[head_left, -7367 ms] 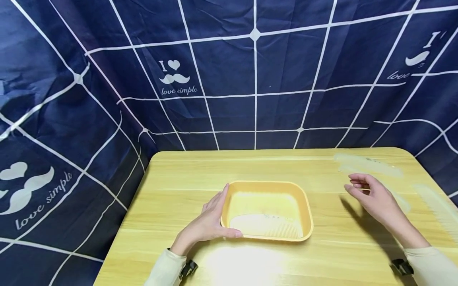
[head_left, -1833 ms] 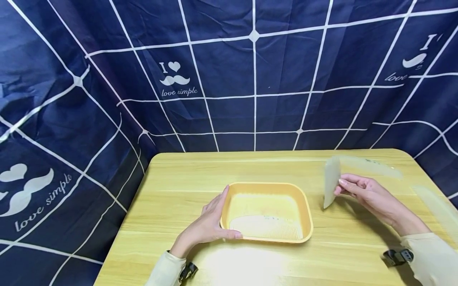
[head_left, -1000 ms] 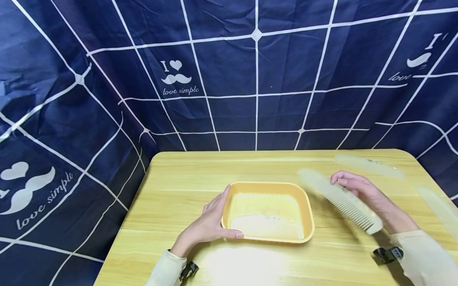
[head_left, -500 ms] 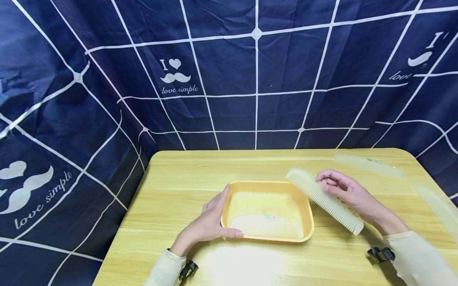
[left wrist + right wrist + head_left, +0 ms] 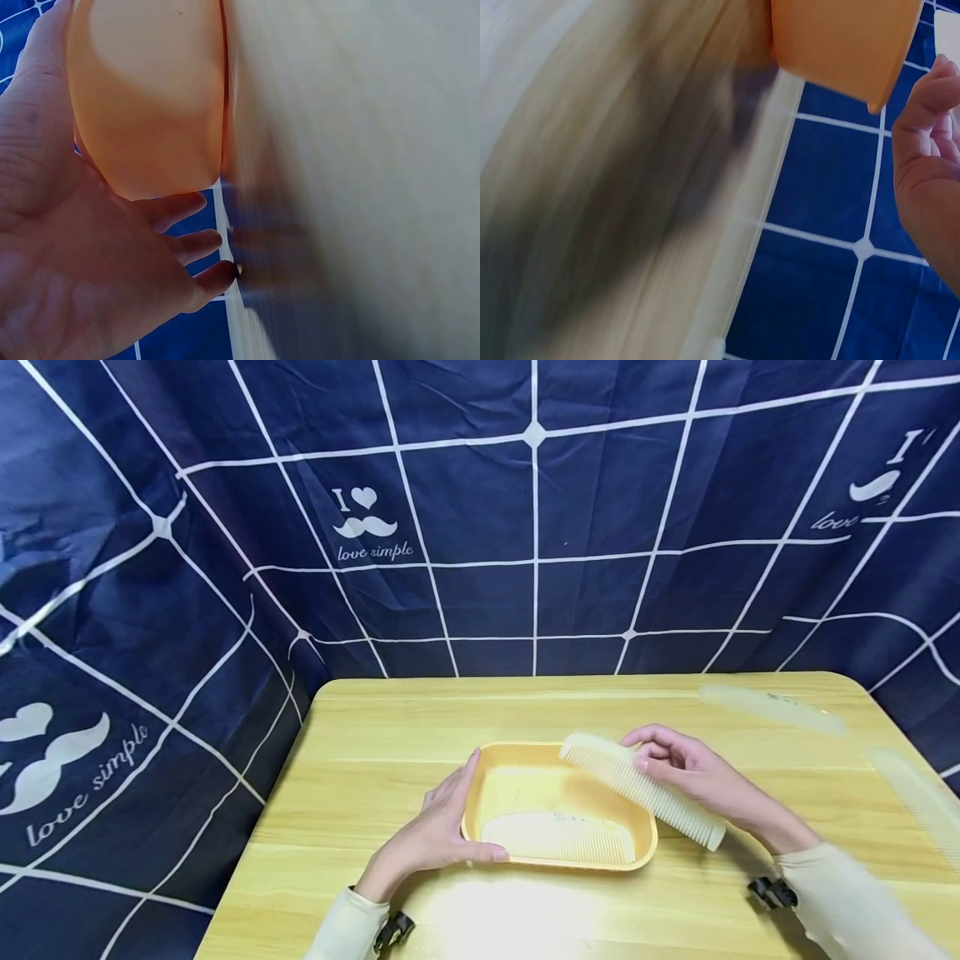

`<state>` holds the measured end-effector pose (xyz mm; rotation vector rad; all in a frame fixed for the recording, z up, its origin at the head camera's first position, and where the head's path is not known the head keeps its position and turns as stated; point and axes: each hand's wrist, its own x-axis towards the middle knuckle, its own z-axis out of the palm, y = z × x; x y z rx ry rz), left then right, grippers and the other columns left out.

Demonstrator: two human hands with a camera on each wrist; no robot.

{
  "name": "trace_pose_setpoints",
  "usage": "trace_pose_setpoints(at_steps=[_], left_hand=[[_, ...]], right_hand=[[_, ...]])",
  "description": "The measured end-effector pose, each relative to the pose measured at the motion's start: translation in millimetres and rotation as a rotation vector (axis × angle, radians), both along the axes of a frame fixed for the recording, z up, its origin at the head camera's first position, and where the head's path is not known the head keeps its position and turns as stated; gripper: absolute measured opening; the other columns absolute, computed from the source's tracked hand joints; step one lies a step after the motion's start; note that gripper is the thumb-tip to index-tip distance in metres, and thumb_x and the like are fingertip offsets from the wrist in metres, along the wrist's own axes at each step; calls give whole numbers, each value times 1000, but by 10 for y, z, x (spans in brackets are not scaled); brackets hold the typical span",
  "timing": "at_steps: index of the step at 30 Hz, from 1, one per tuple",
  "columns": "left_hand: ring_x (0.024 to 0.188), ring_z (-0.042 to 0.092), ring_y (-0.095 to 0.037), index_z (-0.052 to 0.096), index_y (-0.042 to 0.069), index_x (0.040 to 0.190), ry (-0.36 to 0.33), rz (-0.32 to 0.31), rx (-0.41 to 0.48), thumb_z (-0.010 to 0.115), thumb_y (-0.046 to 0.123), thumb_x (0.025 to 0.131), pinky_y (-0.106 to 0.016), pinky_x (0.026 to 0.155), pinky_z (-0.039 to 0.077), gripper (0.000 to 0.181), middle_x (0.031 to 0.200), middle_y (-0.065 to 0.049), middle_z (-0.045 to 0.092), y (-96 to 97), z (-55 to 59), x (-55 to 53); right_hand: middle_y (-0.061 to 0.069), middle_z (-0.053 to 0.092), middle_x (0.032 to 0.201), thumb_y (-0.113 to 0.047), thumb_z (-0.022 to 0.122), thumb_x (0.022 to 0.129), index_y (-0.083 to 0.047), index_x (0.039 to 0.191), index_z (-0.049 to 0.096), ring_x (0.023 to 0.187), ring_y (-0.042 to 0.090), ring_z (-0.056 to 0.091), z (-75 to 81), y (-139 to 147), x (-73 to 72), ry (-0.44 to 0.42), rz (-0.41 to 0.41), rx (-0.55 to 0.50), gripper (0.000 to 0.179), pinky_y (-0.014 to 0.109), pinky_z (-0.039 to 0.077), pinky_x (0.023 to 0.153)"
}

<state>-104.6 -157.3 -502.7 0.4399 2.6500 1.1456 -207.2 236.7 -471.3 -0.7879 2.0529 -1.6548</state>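
In the head view, a yellow-orange plastic box [image 5: 525, 756] stands on the table, with a pale comb [image 5: 551, 837] lying flat inside. My left hand [image 5: 442, 827] holds the box's left front corner, thumb along the front rim; in the left wrist view the palm is against the orange wall [image 5: 150, 97]. Between thumb and fingers, my right hand [image 5: 686, 772] pinches a second pale comb [image 5: 637, 785]. That comb is tilted, teeth toward me, its far end over the box and its near end past the right rim. I cannot tell if it touches the rim.
Two more pale combs lie on the wooden table [image 5: 360, 768]: one at the back right [image 5: 772, 707], the other by the right edge [image 5: 918, 802]. Dark blue curtain [image 5: 480, 593] with white lines closes off the back and sides.
My right hand has picked up a comb from the right of the table, turned it and carried it left until it overlaps the box. My left hand and the box have stayed put.
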Motion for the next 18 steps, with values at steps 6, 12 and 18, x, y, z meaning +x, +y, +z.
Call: trace_pose_setpoints(at_steps=[6,12,18], left_hand=[[158,10,-28,-10,34,165,-9,1,-8,81,71,73,-68,120,10,134,172,8,4,-7,8,1],[158,9,-22,-12,43,162,-16,4,-12,79,74,73,-68,121,10,132,171,13,3,-7,14,14],[158,12,-26,-8,33,166,-4,2,-8,80,74,72,-68,120,12,135,172,10,5,2,-7,1]], right_hand=[[11,68,102,-7,56,105,0,132,57,88,10,62,-28,-168,-6,37,-19,15,27,24,54,74],[11,68,104,-14,59,105,-8,130,61,88,13,62,-9,-284,33,37,-43,74,25,25,54,75],[9,67,102,-17,59,106,-11,129,62,89,12,62,-29,-426,60,62,-17,109,24,25,54,79]])
